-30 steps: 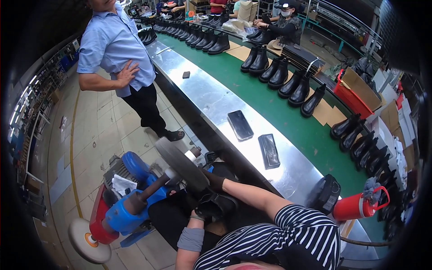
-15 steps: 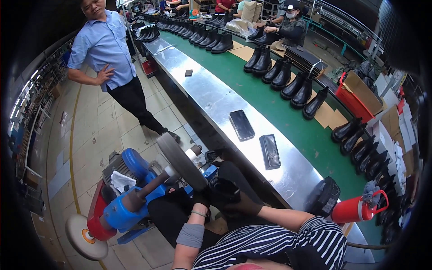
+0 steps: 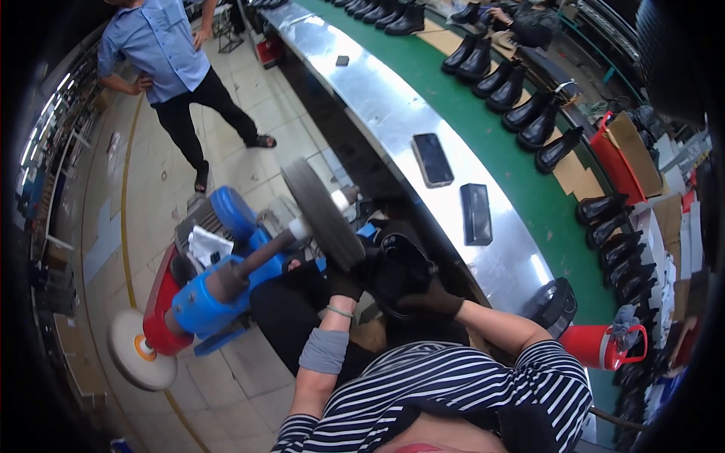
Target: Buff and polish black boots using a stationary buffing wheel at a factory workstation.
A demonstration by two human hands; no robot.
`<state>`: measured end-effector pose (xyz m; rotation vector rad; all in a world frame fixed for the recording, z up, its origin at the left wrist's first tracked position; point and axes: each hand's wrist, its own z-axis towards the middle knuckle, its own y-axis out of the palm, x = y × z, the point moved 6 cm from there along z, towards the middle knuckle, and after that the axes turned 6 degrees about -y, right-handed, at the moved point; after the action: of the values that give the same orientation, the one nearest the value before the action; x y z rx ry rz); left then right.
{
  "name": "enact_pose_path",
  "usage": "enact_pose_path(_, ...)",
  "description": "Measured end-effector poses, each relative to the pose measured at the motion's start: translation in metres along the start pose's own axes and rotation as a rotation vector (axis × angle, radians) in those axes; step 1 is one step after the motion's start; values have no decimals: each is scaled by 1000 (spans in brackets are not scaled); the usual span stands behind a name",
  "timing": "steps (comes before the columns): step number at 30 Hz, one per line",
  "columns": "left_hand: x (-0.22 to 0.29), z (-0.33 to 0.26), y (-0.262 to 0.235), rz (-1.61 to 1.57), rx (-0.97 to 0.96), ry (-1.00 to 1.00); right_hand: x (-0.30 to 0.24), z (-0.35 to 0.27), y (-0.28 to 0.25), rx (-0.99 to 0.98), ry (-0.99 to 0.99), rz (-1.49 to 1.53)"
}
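A black ankle boot (image 3: 398,266) is held just beside the lower edge of a dark buffing wheel (image 3: 323,215), its opening turned upward toward me. My right hand (image 3: 432,299), in a dark glove, is closed round the boot's right side. My left hand (image 3: 345,282), gloved too, is closed at the boot's other end, close under the wheel; its fingers are partly hidden. Dark glove, boot and trousers blend together, so whether boot and wheel touch I cannot tell. The wheel sits on the shaft of a blue and red machine (image 3: 208,291).
A pale wheel (image 3: 142,349) is at the machine's other end. Right of me a metal ledge (image 3: 393,113) carries a phone (image 3: 433,160) and a black case (image 3: 476,214). Black boots (image 3: 535,121) line the green belt (image 3: 521,198). A red tumbler (image 3: 596,346) stands nearby. A person (image 3: 162,57) stands ahead left.
My view has tipped downward, shifting the scene. The boot has turned so more of its opening shows. The standing person has shifted stance. Both hands keep their hold.
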<state>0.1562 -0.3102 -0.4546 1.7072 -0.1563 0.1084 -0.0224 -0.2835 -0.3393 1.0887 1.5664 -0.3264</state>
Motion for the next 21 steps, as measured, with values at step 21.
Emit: enact_pose_path(21, 33, -7, -61, -67, 371, -25, -35, 41, 83, -679, -233, -1730)
